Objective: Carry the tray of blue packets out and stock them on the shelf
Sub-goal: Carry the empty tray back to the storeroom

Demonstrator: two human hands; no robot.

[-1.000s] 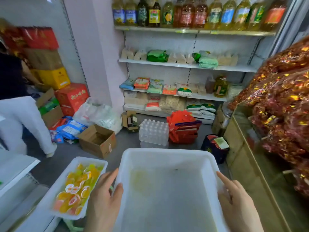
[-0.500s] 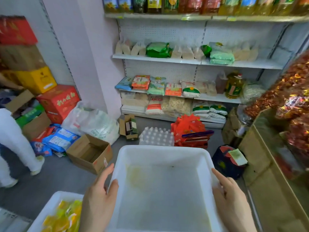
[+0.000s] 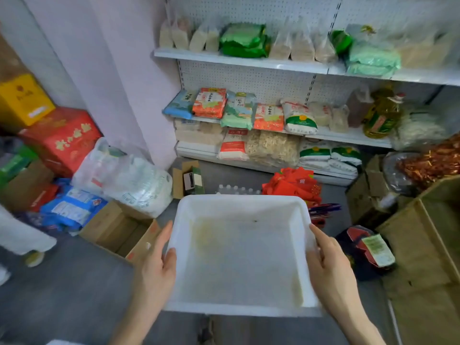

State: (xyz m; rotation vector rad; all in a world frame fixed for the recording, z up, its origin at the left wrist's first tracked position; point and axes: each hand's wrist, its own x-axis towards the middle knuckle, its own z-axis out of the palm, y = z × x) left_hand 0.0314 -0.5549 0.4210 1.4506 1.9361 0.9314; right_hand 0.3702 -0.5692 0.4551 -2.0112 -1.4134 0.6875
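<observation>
While left hand and right hand pinch the empty tray by its rims, thumbs on top, loading blue packets seems next.

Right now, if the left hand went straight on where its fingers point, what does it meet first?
Probably the small open carton on the floor beyond the left hand, which grips the tray rim. Depth unclear: it may pass above it, toward the shelf.
</observation>
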